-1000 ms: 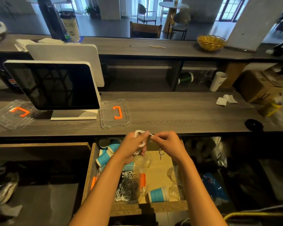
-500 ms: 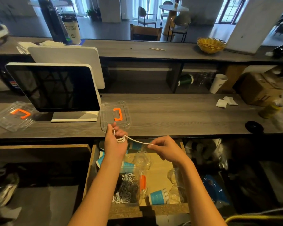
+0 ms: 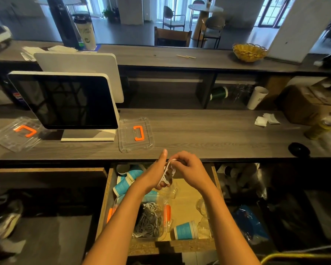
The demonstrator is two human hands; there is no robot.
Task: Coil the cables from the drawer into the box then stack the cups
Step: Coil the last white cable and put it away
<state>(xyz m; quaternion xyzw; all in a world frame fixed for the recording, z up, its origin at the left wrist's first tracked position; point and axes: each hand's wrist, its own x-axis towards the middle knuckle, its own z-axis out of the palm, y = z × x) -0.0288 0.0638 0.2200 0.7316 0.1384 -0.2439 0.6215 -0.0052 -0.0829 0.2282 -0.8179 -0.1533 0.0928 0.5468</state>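
Observation:
Over the open wooden drawer (image 3: 105,196), my left hand (image 3: 157,173) holds a white cable (image 3: 168,172) looped around its fingers, thumb pointing up. My right hand (image 3: 189,169) pinches the cable's free end right against the left hand. Below them in the drawer sits a clear plastic box (image 3: 161,233) with orange latches, holding several coiled grey and white cables (image 3: 148,219). Blue paper cups lie on their sides: several at the drawer's back left (image 3: 123,185) and one at the front right (image 3: 185,230). Clear plastic cups (image 3: 203,217) lie at the drawer's right side.
Two clear lids with orange handles lie on the counter, one beside the monitor (image 3: 135,133) and one at far left (image 3: 17,132). A monitor (image 3: 65,100) stands at left. A black round object (image 3: 298,149) and crumpled paper (image 3: 266,119) lie at the counter's right.
My hands were apart with the cable stretched between them half a second ago. They have come together, right of where the left hand was, with the cable wound onto the left hand.

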